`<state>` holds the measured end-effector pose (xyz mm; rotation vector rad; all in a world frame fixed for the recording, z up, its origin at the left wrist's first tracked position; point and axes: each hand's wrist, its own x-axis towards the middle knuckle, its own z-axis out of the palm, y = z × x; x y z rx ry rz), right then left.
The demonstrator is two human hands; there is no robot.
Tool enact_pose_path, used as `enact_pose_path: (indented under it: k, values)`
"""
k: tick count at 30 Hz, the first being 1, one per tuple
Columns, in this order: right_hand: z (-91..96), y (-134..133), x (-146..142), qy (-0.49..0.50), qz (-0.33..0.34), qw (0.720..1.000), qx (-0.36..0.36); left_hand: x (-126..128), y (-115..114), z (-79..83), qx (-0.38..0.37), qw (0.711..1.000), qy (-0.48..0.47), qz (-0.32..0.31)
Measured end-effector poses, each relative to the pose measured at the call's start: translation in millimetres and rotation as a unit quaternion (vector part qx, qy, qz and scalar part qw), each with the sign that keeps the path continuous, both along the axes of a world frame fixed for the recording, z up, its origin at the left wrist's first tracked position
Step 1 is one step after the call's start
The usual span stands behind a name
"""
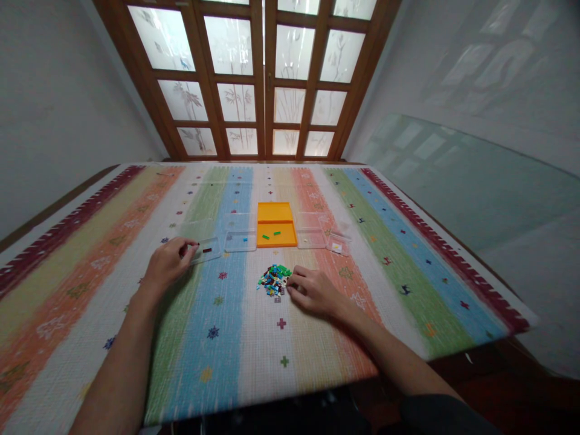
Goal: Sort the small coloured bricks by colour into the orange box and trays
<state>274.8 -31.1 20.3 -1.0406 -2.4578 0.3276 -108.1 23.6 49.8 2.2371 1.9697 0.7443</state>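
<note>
My left hand (168, 264) is at the left clear box (215, 255), its fingertips pinched on a small dark piece over the box's near-left side. A dark red brick (207, 250) lies in that box. My right hand (312, 290) rests at the right edge of a pile of small toy bricks (273, 280), green, blue, dark and pale. Its fingers are curled together, and whatever they hold is hidden. Beyond the pile, an open orange case (276, 212) has two green bricks (277, 233) in its near half.
Another clear box (233, 247) holds a blue brick (245, 240). Right of the orange case stand a clear box (312, 245) with a pale piece and another box (343, 251) with white pieces. A striped cloth (217, 362) covers the table; wood-framed glass doors (265, 78) stand behind.
</note>
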Motion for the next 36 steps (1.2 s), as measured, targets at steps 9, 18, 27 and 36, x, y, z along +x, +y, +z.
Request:
enact_pose_path:
  k: [9,18,27,36]
  values:
    - [0.3,-1,0,-0.005,0.005,1.0,0.002,0,-3,-1.1,-0.03,0.996,0.076,0.025]
    - [0.9,-1,-1,-0.003,0.007,1.0,0.011,10,-10,13.9,-0.025,0.99,0.103,0.089]
    - [1.5,-2,0,-0.013,0.011,1.0,-0.009,56,-26,14.5,0.074,0.99,-0.078,-0.091]
    - [2.2,0,1,-0.02,0.008,1.0,-0.011,144,-66,-21.9,-0.061,0.91,-0.021,-0.409]
